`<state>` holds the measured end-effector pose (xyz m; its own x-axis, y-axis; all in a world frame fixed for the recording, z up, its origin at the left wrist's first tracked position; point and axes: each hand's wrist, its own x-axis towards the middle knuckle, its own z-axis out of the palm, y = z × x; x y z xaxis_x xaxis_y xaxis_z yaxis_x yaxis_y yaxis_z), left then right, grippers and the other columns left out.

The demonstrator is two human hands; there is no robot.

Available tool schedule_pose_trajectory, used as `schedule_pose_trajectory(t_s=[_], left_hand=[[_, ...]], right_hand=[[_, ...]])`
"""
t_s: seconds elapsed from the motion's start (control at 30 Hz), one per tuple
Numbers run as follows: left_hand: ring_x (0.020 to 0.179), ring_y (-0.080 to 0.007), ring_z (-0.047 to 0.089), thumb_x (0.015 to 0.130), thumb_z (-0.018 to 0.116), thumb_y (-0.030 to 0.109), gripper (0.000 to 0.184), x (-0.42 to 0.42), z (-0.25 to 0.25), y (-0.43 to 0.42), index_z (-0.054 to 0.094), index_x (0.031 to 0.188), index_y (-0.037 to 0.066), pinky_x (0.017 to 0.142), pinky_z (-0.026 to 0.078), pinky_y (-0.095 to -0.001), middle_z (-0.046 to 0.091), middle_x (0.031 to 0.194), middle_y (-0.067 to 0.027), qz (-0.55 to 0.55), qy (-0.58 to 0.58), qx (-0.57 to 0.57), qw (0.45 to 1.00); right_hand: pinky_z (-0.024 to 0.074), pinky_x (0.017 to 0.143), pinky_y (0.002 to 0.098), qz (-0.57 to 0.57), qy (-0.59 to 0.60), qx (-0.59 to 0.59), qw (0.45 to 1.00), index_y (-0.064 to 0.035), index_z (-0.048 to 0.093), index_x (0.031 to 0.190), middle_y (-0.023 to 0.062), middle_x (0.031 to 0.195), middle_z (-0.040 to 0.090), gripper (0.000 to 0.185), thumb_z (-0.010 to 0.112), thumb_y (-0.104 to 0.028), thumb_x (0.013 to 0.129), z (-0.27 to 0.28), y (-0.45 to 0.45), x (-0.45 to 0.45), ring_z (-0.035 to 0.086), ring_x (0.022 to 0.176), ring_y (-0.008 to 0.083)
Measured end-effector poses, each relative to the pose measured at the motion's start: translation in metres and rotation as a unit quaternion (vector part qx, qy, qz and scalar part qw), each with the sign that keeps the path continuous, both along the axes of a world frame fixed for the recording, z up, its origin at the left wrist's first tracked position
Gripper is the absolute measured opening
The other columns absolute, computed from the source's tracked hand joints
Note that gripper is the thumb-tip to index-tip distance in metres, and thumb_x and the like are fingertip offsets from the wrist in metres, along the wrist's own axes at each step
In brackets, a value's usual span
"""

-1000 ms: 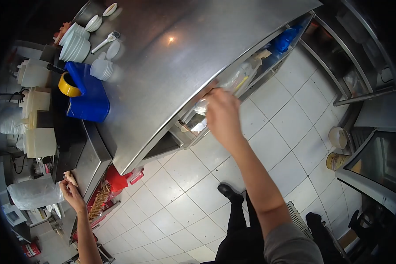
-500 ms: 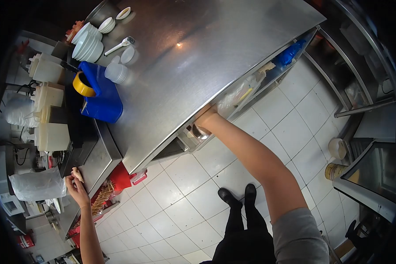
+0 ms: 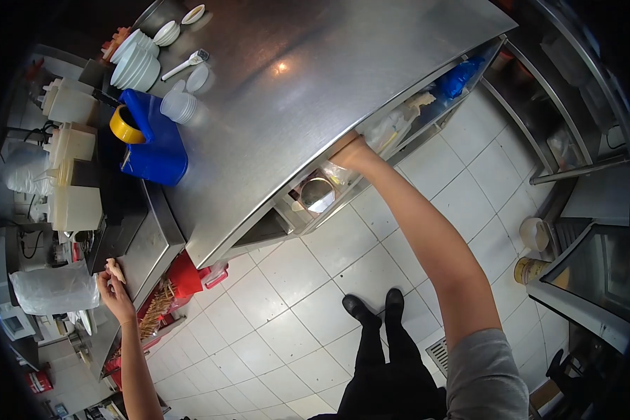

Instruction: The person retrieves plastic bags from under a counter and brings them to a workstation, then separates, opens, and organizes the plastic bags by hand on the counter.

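My left hand (image 3: 115,297) is at the lower left, its fingers closed on a small beige piece (image 3: 116,270) beside the steel ledge. My right hand (image 3: 350,154) reaches into the open drawer (image 3: 287,213) beneath the edge of the steel counter (image 3: 294,105). Its fingers are hidden under that edge, so what they touch cannot be seen. Nearest to it lie clear plastic bags (image 3: 385,129) and a round shiny metal item (image 3: 317,194). Farther along the drawer is a blue bag (image 3: 460,77).
On the counter stand a blue holder (image 3: 157,157) with yellow tape (image 3: 126,126), stacked white bowls (image 3: 136,70) and plastic cups (image 3: 179,106). Squeeze bottles (image 3: 75,206) line the left. A red container (image 3: 185,273) sits below the ledge. A glass-doored appliance (image 3: 598,269) stands right.
My right hand went into the drawer, then shifted along it toward the plastic bags, uncovering the round metal item. My left hand keeps the beige piece. The view has shifted slightly.
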<state>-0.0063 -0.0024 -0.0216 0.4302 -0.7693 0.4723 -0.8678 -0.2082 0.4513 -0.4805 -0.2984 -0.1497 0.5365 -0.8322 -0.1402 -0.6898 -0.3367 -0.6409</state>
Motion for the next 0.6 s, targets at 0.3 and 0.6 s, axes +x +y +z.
schedule_pose_trajectory(t_s=[0.3,0.6], left_hand=[[0.099,-0.0223,0.04,0.089,0.049,0.011,0.023,-0.136,-0.019,0.008,0.04,0.108,0.0,0.092,0.031,-0.0361,0.04,0.112,-0.0112,0.059,-0.119,-0.2,0.971],[0.105,-0.03,0.054,0.089,0.044,0.05,0.056,-0.365,-0.088,-0.054,0.048,0.119,0.003,0.095,0.04,-0.0465,0.057,0.109,-0.0167,-0.063,0.911,0.067,0.402]], right_hand=[[0.0186,0.104,0.0589,-0.059,0.05,-0.118,0.99,-0.0085,0.045,0.127,0.0163,0.13,0.044,0.051,0.055,-0.025,0.08,-0.03,0.018,0.009,0.04,0.122,0.0314],[0.025,0.093,0.0545,0.02,-0.243,-0.274,0.93,-0.0092,0.06,0.086,0.0019,0.086,0.056,0.02,0.056,-0.003,0.067,0.011,0.164,-0.047,0.055,0.088,0.0197]])
